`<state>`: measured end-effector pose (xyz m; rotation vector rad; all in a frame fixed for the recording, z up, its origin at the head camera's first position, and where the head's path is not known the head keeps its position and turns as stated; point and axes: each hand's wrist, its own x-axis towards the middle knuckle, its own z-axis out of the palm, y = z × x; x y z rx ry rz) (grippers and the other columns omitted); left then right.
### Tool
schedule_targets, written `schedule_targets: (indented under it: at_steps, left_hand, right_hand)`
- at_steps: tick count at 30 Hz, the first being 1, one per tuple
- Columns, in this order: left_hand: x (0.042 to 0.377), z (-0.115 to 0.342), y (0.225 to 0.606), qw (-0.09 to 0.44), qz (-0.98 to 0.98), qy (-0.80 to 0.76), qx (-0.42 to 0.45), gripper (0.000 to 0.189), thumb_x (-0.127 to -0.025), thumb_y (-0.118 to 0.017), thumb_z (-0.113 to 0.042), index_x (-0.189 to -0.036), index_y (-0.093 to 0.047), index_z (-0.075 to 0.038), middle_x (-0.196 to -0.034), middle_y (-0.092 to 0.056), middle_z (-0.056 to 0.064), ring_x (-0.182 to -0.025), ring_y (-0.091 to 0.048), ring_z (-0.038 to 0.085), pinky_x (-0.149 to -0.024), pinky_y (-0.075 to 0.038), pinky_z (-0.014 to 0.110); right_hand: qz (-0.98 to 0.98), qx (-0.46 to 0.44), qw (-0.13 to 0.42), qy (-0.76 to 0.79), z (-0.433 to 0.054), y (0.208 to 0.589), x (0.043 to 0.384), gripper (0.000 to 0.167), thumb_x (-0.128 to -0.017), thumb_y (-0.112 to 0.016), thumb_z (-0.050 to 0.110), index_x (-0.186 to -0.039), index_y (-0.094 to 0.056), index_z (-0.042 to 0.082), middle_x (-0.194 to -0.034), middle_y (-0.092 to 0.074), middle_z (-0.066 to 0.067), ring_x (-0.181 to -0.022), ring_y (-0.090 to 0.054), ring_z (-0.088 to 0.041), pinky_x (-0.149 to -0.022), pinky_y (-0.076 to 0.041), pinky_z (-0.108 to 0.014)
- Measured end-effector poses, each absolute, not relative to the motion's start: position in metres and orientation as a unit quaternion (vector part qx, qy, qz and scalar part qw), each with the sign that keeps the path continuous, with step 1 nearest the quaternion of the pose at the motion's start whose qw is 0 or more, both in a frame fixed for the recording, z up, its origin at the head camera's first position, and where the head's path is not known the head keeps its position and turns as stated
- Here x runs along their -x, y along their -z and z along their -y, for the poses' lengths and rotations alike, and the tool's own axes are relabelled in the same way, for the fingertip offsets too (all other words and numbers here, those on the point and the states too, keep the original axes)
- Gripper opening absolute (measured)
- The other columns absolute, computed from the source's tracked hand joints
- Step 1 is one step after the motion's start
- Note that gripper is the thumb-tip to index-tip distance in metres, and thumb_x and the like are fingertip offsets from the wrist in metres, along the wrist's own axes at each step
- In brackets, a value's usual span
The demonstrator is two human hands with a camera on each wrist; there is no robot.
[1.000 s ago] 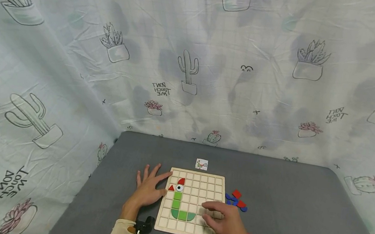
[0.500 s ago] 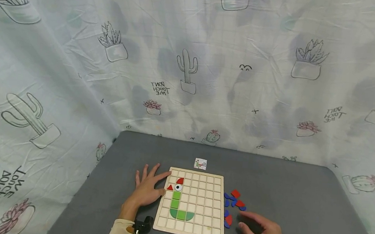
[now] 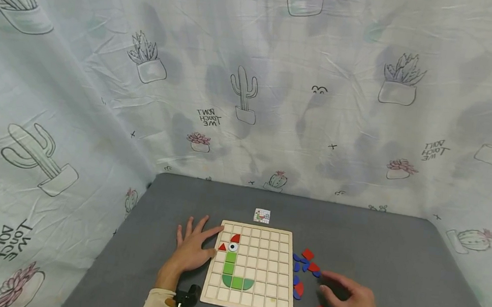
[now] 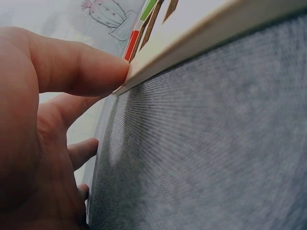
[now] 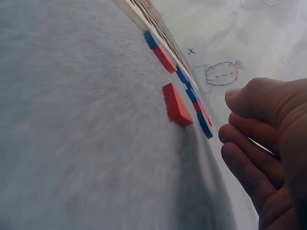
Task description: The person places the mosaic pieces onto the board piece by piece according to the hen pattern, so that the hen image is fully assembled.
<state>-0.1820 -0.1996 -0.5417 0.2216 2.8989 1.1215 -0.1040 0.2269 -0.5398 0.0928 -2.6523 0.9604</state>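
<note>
A wooden grid board (image 3: 271,284) lies on the grey table. On its left side sit a red triangle (image 3: 222,247), a red curved piece (image 3: 236,238), an eye tile (image 3: 232,246), light green squares (image 3: 229,268) and dark green quarter-circles (image 3: 248,285). My left hand (image 3: 192,249) has its fingers spread, with thumb and forefinger touching the board's left edge; the left wrist view shows the thumb (image 4: 81,69) against that edge. Right of the board my right hand (image 3: 353,304) hovers with loosely bent fingers, nothing between them. A loose red piece (image 5: 175,105) lies near it.
Loose blue pieces (image 3: 297,266) and a red square (image 3: 308,254) are scattered along the board's right edge. A small printed card (image 3: 262,216) lies behind the board. A cactus-print curtain (image 3: 275,126) surrounds the table's back and sides.
My right hand has moved from over the board to the right, past the loose pieces, uncovering the board's lower right and a red piece. My left hand stays at the board's edge.
</note>
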Motion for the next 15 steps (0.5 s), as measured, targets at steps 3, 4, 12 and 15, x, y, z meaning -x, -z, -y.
schedule_targets:
  at_steps: [3,4,12,15]
  left_hand:
    - [0.182,0.200,0.544,0.001,-0.925,-0.372,-0.076,0.066,-0.088,-0.073,-0.014,-0.153,-0.067,-0.024,-0.177,-0.030,0.025,-0.166,0.000,0.060,-0.126,0.015,0.080]
    - [0.181,0.199,0.544,-0.002,-0.923,-0.376,-0.077,0.066,-0.087,-0.073,-0.014,-0.152,-0.068,-0.023,-0.177,-0.031,0.026,-0.166,0.000,0.061,-0.126,0.015,0.080]
    - [0.180,0.200,0.546,-0.019,-0.916,-0.392,-0.087,0.067,-0.085,-0.074,-0.013,-0.151,-0.069,-0.024,-0.175,-0.032,0.030,-0.164,-0.001,0.063,-0.125,0.016,0.080]
    - [0.180,0.201,0.548,-0.021,-0.916,-0.391,-0.089,0.067,-0.086,-0.073,-0.014,-0.151,-0.068,-0.026,-0.175,-0.032,0.030,-0.164,0.000,0.064,-0.124,0.016,0.080]
  right_hand:
    - [0.916,-0.058,0.176,-0.356,-0.226,0.544,0.114,0.034,-0.081,-0.097,0.015,-0.112,-0.086,0.025,-0.102,-0.084,0.014,-0.096,-0.078,-0.002,-0.085,-0.054,-0.007]
    - [0.913,-0.065,0.181,-0.361,-0.226,0.545,0.117,0.035,-0.080,-0.098,0.013,-0.111,-0.086,0.025,-0.102,-0.084,0.013,-0.096,-0.078,-0.003,-0.086,-0.051,-0.004]
    - [0.912,-0.084,0.177,-0.361,-0.221,0.549,0.138,0.038,-0.078,-0.097,0.006,-0.113,-0.086,0.020,-0.102,-0.085,0.012,-0.095,-0.080,-0.007,-0.086,-0.050,-0.002]
    - [0.916,-0.092,0.168,-0.353,-0.218,0.550,0.143,0.039,-0.079,-0.097,0.005,-0.114,-0.086,0.019,-0.105,-0.084,0.010,-0.098,-0.081,-0.012,-0.087,-0.057,-0.012]
